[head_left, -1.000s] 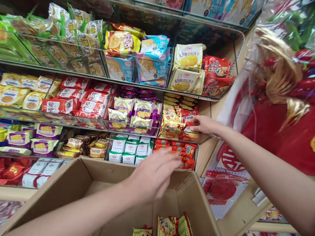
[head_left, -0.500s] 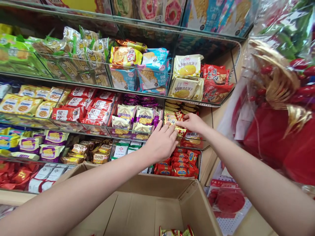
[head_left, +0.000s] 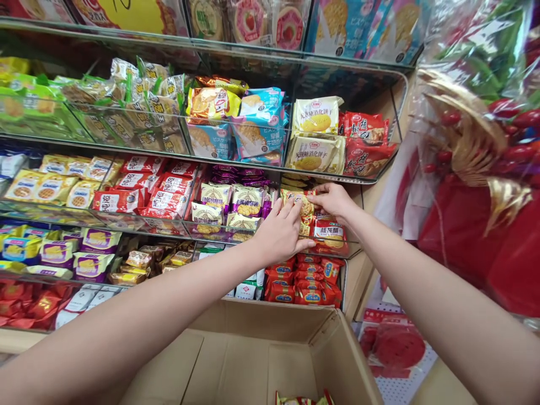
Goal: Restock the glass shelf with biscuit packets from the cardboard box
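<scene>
Both my hands reach into the right-end compartment of the third shelf row. My left hand [head_left: 282, 229] lies over a yellow-and-red snack packet [head_left: 307, 207], fingertips on its left part and thumb apart below. At the packet's upper right edge, my right hand [head_left: 331, 199] pinches with thumb and fingers. A red packet [head_left: 329, 235] sits just below my right hand. White-and-purple cookie packets [head_left: 248, 201] fill the compartment to the left of my left hand.
An open cardboard box [head_left: 270, 323] stands below the shelves, with a few packets [head_left: 301, 401] at its near edge. Clear shelf fronts [head_left: 139, 222] edge the rows. Plastic-wrapped red decorations [head_left: 476, 242] hang at the right.
My left thumb has spread away from its fingers. The red packet below my right hand shows more fully. The view has shifted slightly.
</scene>
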A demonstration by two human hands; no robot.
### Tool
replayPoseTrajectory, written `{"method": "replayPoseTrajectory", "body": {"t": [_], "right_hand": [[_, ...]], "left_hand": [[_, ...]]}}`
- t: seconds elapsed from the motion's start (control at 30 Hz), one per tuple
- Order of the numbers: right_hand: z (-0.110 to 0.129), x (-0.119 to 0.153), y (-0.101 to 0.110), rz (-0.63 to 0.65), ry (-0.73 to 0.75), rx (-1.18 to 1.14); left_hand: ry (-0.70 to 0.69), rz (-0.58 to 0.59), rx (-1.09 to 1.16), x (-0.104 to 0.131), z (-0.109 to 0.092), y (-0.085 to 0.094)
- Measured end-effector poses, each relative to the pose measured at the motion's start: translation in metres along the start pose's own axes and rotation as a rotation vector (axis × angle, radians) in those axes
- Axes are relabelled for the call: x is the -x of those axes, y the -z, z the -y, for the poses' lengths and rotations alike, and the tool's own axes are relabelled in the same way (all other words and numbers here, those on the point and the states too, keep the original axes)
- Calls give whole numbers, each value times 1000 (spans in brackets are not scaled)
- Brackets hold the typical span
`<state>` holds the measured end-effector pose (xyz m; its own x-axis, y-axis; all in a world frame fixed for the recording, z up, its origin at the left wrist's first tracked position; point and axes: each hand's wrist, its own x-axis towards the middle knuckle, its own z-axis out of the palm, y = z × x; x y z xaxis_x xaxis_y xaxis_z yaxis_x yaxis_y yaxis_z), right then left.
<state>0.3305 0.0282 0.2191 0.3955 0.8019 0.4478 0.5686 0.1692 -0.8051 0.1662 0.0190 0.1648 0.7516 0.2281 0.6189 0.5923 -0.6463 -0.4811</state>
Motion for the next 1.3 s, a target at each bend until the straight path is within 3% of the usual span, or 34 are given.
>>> {"method": "replayPoseTrajectory", "body": {"t": [0.2, 0.4, 0.53, 0.63, 0.73, 0.97, 1.13, 1.3], "right_hand": [[4, -3, -11, -10, -1, 143], [-6, 0, 21, -17, 99, 510], [-16, 12, 38, 172, 126, 682], [-22, 20, 37, 313, 180, 724], [-24, 22, 34, 371, 228, 733], [-21, 23, 33, 202, 17, 788], [-30, 24, 28, 202, -61, 618], [-47, 24, 23, 138, -31, 406]], "left_hand": [[55, 61, -2, -11, -5, -8], [65, 195, -3, -19, -8, -2], [104, 256, 52, -28, -12, -1], [129, 235, 51, -30, -14, -5], [121, 184, 45, -26, -15, -9], [116, 151, 56, -23, -13, -12], [119, 135, 71, -22, -12, -13], [115, 127, 76, -21, -13, -13]]}}
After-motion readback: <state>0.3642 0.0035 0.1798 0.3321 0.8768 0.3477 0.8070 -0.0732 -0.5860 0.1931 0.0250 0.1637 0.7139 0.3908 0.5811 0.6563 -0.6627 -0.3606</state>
